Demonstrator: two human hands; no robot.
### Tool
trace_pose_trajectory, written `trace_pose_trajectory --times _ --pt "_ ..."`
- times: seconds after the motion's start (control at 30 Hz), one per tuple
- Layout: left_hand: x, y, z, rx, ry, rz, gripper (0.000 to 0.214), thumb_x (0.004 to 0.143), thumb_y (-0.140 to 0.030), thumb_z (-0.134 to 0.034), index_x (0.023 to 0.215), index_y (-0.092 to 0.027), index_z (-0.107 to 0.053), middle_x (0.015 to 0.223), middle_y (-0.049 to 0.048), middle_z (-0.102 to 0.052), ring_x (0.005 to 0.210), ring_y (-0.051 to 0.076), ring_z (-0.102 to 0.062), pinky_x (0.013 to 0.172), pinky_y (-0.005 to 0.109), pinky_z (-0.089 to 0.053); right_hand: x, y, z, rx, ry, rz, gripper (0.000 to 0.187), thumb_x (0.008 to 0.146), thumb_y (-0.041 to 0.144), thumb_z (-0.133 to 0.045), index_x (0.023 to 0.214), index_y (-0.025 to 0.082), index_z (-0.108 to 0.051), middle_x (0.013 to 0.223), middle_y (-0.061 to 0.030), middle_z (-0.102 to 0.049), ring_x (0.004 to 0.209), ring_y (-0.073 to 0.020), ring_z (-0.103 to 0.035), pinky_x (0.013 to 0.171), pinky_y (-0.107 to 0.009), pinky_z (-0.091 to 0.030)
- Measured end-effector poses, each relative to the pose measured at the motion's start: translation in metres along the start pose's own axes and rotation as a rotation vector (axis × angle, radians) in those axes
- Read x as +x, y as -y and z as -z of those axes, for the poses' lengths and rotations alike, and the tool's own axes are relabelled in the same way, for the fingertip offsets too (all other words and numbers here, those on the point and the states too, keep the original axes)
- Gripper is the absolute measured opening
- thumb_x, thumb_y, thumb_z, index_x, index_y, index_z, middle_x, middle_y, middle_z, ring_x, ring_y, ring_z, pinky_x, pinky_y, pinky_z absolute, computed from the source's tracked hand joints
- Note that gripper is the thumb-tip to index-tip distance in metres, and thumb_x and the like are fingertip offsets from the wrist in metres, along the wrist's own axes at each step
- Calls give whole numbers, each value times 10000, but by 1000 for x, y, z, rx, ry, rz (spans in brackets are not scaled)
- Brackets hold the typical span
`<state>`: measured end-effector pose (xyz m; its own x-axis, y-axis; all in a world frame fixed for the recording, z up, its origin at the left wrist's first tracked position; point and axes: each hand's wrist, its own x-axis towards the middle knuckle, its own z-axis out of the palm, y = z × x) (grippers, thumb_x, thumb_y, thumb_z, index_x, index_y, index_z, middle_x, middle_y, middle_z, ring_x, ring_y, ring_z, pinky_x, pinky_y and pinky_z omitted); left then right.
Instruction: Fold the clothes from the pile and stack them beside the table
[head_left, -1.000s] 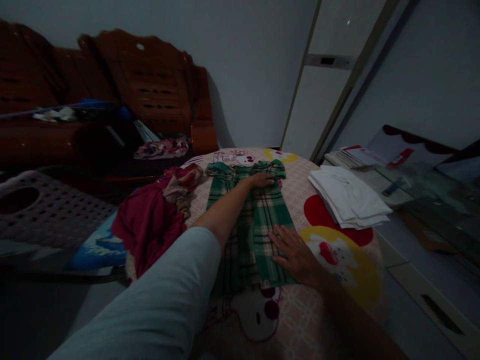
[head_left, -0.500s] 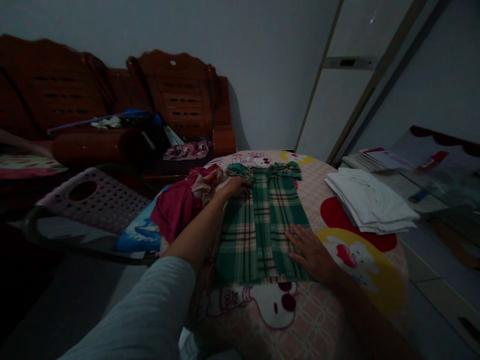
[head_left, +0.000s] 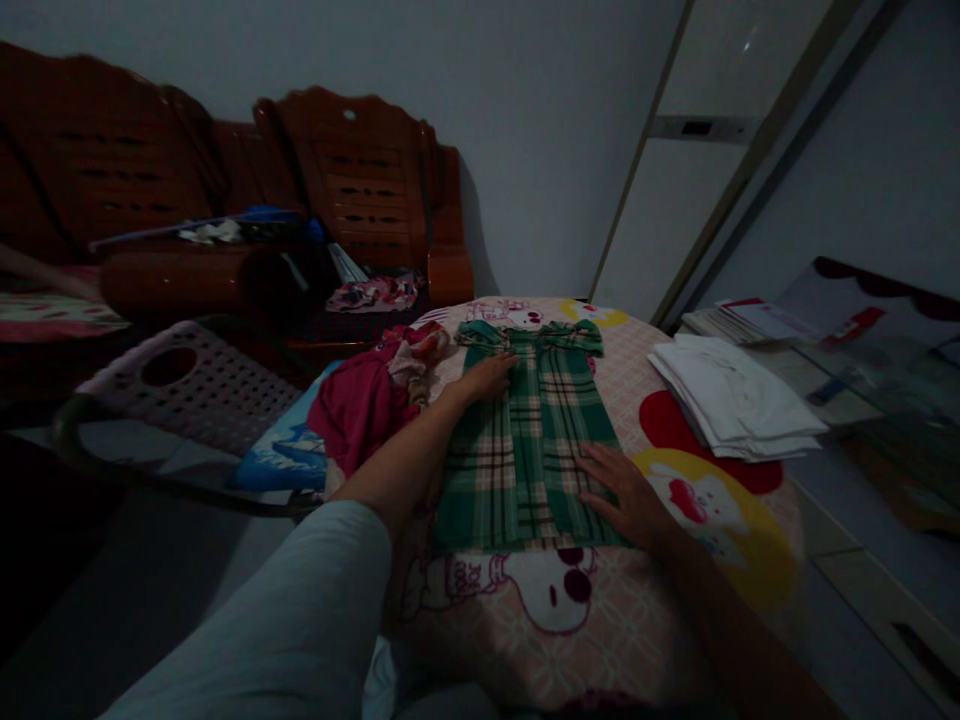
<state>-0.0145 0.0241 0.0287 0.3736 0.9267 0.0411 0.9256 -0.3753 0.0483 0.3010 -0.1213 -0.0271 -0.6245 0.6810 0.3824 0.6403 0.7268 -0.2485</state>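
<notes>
A green plaid garment [head_left: 529, 450], with gathered ruffles at its far end, lies flat on the round table under a pink patterned cover [head_left: 630, 620]. My left hand [head_left: 487, 377] rests on its upper left part, fingers stretched toward the middle. Lower down, my right hand [head_left: 619, 490] lies with spread fingers on the garment's right side. Neither hand grips the cloth. Left of the garment is a heap of crumpled magenta clothes [head_left: 360, 405]. At the table's right edge sits a folded stack of white cloth [head_left: 735, 400].
A chair with a woven pink back [head_left: 202, 385] stands at the left, with a blue printed cloth [head_left: 281, 440] beside it. Wooden seats [head_left: 367, 190] line the wall, holding clothes. Another person's arm [head_left: 49, 275] shows at the far left. Papers [head_left: 757, 320] lie at the right.
My left hand has slid right from the garment's left edge onto its upper panel, and its fingers have straightened. My right hand stays nearly in place. The view has shifted slightly.
</notes>
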Motion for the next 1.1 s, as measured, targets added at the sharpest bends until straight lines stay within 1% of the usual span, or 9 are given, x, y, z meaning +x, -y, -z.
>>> trace_pose_trajectory --times 0.07,0.13,0.23,0.37,0.47,0.6,0.73,0.93,1.1 --pt "-17 -16 16 14 -15 -60 422 893 -196 -526 1310 -146 -561 1314 137 -610 1179 235 -589 971 312 -457 -3 2 7 30 -74 24 383 922 354 -568 1268 202 -630 1319 -134 -626 1253 -290 -555 1054 -553 -438" --pt "-42 -36 30 41 3 -98 278 937 -225 -458 1044 -130 -697 1019 131 -716 982 237 -671 871 320 -495 -9 9 17 54 -103 39 342 912 306 -579 1229 199 -651 1229 -130 -678 1161 -276 -617 1008 -525 -485" --pt "-95 -69 42 14 71 -206 363 953 -376 -468 823 -140 -710 781 124 -701 805 245 -687 735 325 -510 -23 24 31 44 -20 44 373 885 254 -600 1251 187 -632 1222 -129 -680 1128 -265 -628 981 -491 -510" --pt "-162 -98 39 -71 208 -341 357 825 -526 -634 862 -176 -697 800 109 -701 754 258 -680 670 335 -511 -42 41 42 -39 127 32 448 847 191 -592 1295 182 -599 1294 -133 -635 1184 -282 -585 988 -508 -500" --pt "-192 -111 26 -66 225 -293 348 810 -471 -647 968 -163 -676 940 145 -702 809 268 -678 688 354 -527 -46 47 42 -96 166 62 483 816 102 -528 1290 159 -603 1290 -148 -628 1158 -284 -584 955 -503 -516" --pt "-207 -125 5 -21 199 -247 433 816 -280 -593 1207 -95 -604 1298 253 -576 1119 333 -618 820 392 -539 -39 53 34 -227 136 113 476 799 26 -455 1228 114 -639 1211 -180 -652 1048 -285 -610 865 -475 -544" --pt "-212 -126 -7 -15 176 -235 562 816 -187 -556 1368 -108 -491 1452 245 -454 1314 332 -488 958 416 -501 -31 60 28 -301 103 132 409 866 80 -469 1238 123 -633 1174 -177 -661 981 -277 -617 814 -442 -544" --pt "-212 -111 -14 -98 74 -248 532 832 -118 -528 1362 -154 -507 1410 178 -533 1236 267 -574 957 373 -514 -27 71 26 -226 116 145 420 899 354 -594 1259 139 -612 1224 -177 -645 1042 -304 -600 847 -463 -522" --pt "-202 -108 -8 -146 82 -188 324 886 -185 -529 1197 -199 -617 1109 116 -706 957 227 -693 790 318 -556 -22 83 24 -181 117 150 501 883 415 -613 1283 114 -588 1195 -181 -659 1036 -306 -602 842 -455 -517"
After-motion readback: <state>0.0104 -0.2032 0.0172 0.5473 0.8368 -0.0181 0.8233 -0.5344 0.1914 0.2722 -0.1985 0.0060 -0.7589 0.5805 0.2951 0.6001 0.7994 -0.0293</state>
